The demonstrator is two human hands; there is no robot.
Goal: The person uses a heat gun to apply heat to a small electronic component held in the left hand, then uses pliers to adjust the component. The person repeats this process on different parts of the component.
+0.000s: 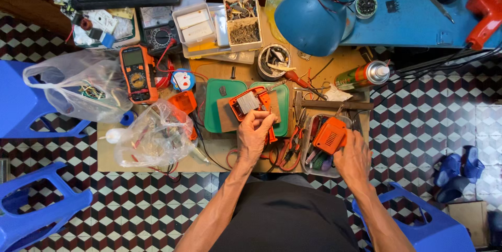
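Overhead view of a crowded counter (pixel 230 163). The left hand (pixel 254 136) has its fingers closed on an opened orange device (pixel 250 102) lying over the green mat (pixel 222 106). Right of the mat, the right hand (pixel 353 159) grips an orange cover (pixel 330 135) above a clear tray (pixel 312 164). Likely risks: the device slipping onto loose wires, or the cover dropping among the tray's tools.

I see both bare forearms reaching forward from my dark-shirted torso (pixel 285 220). My left hand (pixel 254 136) sits straight ahead of the torso, fingers curled shut in a grip, knuckles up. My right hand (pixel 353 159) lies out to the torso's right, palm down, fingers bent and grasping.
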